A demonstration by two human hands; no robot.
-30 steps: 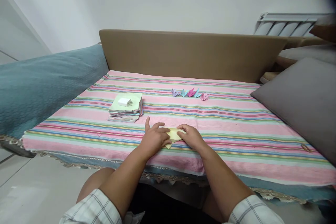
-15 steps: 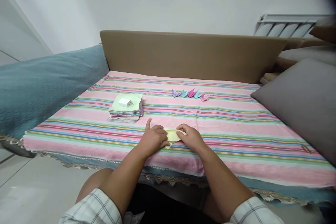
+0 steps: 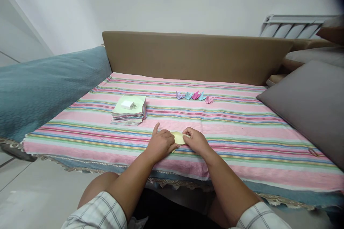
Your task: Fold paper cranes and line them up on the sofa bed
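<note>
A small piece of pale yellow folded paper (image 3: 178, 137) lies between my hands near the front of the striped cloth. My left hand (image 3: 160, 144) grips its left part, thumb low at the near edge and one finger raised away from the rest. At the paper's right end, my right hand (image 3: 196, 140) pinches it between thumb and fingers. Part of the paper is hidden under my left fingers. Beyond my hands stands a row of several folded paper cranes (image 3: 196, 95) in purple, blue and pink.
A stack of square paper sheets (image 3: 129, 118) sits to the left, with a white plug adapter (image 3: 127, 105) on top. The striped cloth (image 3: 242, 121) covers the seat. A grey cushion (image 3: 309, 100) leans at the right, and a brown backrest (image 3: 188, 57) rises behind.
My left hand has shifted slightly right along the paper, closer to my right hand, covering the paper's lower left part. My right hand has moved only a little to the right.
</note>
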